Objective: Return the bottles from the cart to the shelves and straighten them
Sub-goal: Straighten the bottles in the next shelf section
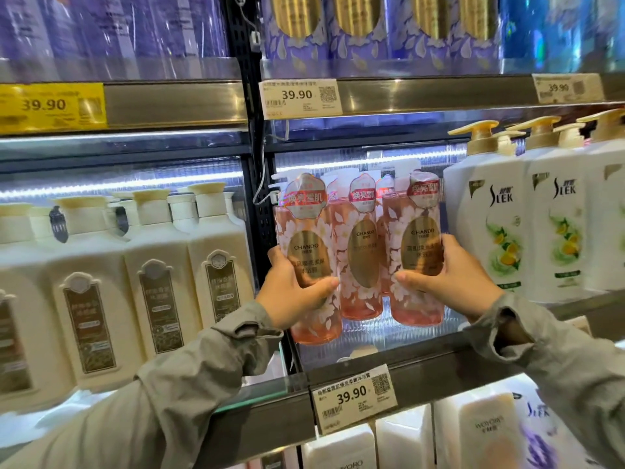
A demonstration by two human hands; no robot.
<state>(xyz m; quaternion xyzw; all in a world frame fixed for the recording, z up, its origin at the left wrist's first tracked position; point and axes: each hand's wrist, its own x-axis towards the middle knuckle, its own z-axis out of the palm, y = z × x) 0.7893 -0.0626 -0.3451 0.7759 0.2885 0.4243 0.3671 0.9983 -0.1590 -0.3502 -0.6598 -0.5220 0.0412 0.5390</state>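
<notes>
Shop shelving is filling the frame, and at its centre three pink bottles are standing in a row on the lit shelf (422, 370). The left hand (294, 292) is wrapping round the left bottle (304, 225) and the right hand (449, 282) is gripping the right bottle (419, 218). The middle bottle (360, 252) is sitting between them, seemingly untouched. The left bottle is hanging lower in the frame than its neighbours, likely out by the front edge. Letting go before its base is seated could be sending it off the shelf. Pressing the pair inward might be knocking the middle one askew. White bottles (490, 225) are crowding just right of the right hand — an elbow-swing risk. Cream bottles (152, 265) are lining the left side, and a tag (353, 397) is hanging below.
</notes>
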